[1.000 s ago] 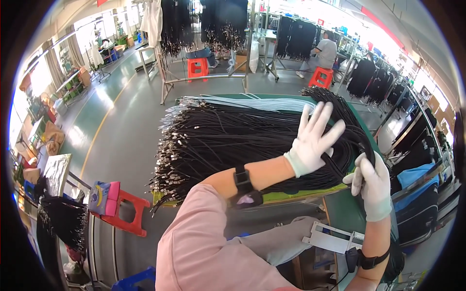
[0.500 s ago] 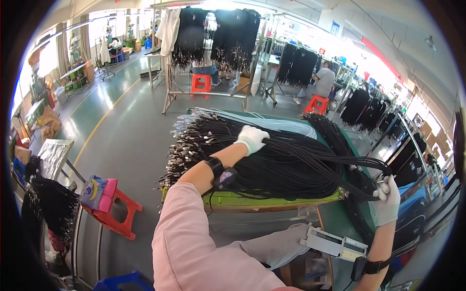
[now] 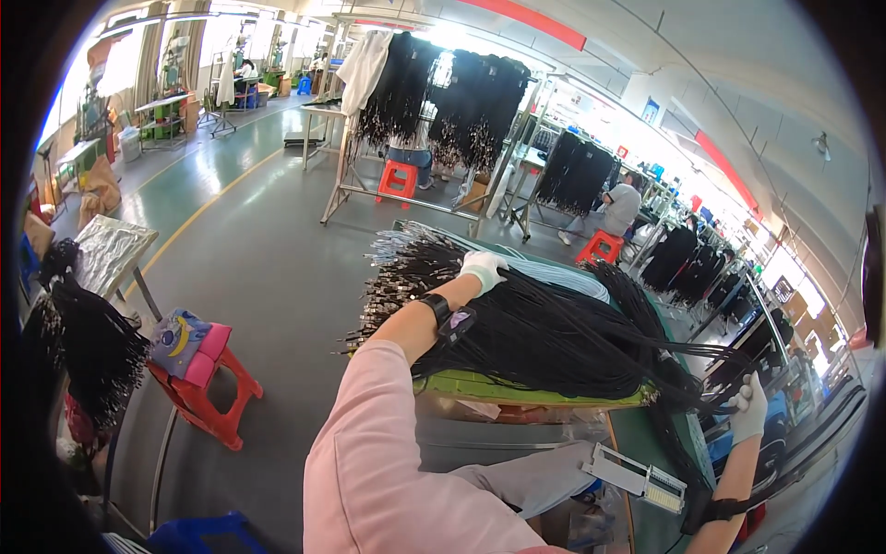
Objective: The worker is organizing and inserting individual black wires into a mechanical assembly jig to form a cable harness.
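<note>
At the far left a red stool [image 3: 205,399] stands on the floor, well apart from the work, with a folded coloured cushion [image 3: 187,342] on its seat; beside it a dark hanging bunch of cables [image 3: 88,355] droops from a rack.

The big bundle of black cables [image 3: 544,332] lies spread across the surface [image 3: 517,390], its metal-tipped ends fanned out over the left edge and its other ends trailing past the right edge. Laid flat and combed in one direction like this, the strands stay parallel and their ends line up, which would make them easy to sort or count.

The left hand [image 3: 483,269], in a white glove, rests palm down on top of the bundle near the far left corner of the surface, fingers curled lightly over the strands; its grip presses on the cables rather than closing round them. The arm is stretched well forward, pink sleeve pushed up, a dark wrist device [image 3: 448,317] on the forearm.

The right hand [image 3: 749,406], also gloved, is at the right edge, raised with the forearm upright. Its grip is closed around a few black strands pulled out of the bundle, held taut toward the pile, probably to keep them separate.
</note>
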Tool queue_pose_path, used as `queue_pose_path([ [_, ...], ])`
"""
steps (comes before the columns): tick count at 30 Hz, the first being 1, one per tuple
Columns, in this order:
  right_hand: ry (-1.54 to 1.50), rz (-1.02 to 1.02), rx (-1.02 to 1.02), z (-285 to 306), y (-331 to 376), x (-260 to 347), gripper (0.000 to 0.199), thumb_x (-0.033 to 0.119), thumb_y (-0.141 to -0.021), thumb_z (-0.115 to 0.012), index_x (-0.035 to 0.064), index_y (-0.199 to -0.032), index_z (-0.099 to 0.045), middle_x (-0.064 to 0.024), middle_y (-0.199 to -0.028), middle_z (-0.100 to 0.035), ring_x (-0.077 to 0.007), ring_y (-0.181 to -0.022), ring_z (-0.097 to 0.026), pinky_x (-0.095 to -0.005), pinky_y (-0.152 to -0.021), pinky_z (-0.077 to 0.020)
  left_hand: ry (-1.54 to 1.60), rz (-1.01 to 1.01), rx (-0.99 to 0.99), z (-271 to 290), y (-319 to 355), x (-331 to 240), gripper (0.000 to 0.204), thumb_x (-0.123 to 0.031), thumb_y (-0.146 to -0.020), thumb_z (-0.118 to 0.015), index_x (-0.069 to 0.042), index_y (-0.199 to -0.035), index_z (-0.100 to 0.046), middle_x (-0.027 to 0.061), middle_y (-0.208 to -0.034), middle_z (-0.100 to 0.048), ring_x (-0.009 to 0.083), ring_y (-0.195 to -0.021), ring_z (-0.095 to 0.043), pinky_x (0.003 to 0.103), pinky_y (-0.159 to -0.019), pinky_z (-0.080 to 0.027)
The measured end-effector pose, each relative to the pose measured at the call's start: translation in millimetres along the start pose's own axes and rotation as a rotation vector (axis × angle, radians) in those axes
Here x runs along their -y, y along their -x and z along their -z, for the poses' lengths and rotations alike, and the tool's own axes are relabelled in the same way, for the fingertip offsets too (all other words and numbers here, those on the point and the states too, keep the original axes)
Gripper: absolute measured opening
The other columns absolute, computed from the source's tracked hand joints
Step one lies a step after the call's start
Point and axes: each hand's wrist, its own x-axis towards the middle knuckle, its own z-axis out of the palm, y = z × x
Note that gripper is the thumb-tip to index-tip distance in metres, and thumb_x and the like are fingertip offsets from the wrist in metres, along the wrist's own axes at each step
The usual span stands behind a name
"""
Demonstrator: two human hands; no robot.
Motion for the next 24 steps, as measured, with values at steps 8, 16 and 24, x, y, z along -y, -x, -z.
queue_pose_path([
  [8, 0.095, 0.026, -0.034, 19.8, 15.3, 4.8, 0.030, 0.035, -0.093, -0.060, 0.0058, -0.093, -0.057, 0.0073, -0.056, -0.037, -0.0060, -0.039, -0.029, -0.0256, -0.043, -0.0356, -0.287, -0.112, 0.073, -13.3, 26.7, -2.5, 0.028, -0.037, -0.080, -0.069, -0.028, -0.107, -0.069, 0.0045, -0.107, -0.067, 0.0260, -0.112, -0.056, 0.045, -0.106, -0.028],
  [16, 0.141, 0.061, -0.053, 18.0, 32.0, 7.6, 0.030, 0.037, -0.094, -0.059, 0.0064, -0.093, -0.056, 0.0071, -0.055, -0.035, -0.0063, -0.038, -0.028, -0.0248, -0.041, -0.0326, -0.337, -0.083, 0.116, -18.5, 39.6, -1.5, 0.027, -0.037, -0.082, -0.066, -0.025, -0.107, -0.070, 0.0045, -0.108, -0.066, 0.0254, -0.115, -0.054, 0.048, -0.112, -0.020],
  [24, 0.165, 0.159, -0.025, 10.8, 35.6, 34.2, 0.029, 0.037, -0.095, -0.057, 0.0073, -0.093, -0.056, 0.0070, -0.053, -0.034, -0.0056, -0.036, -0.026, -0.0242, -0.038, -0.0278, -0.253, 0.103, 0.054, 3.7, 59.6, -9.8, 0.041, -0.042, -0.077, -0.069, -0.020, -0.112, -0.067, 0.0123, -0.139, -0.046, 0.0315, -0.134, -0.034, 0.056, -0.114, -0.010],
])
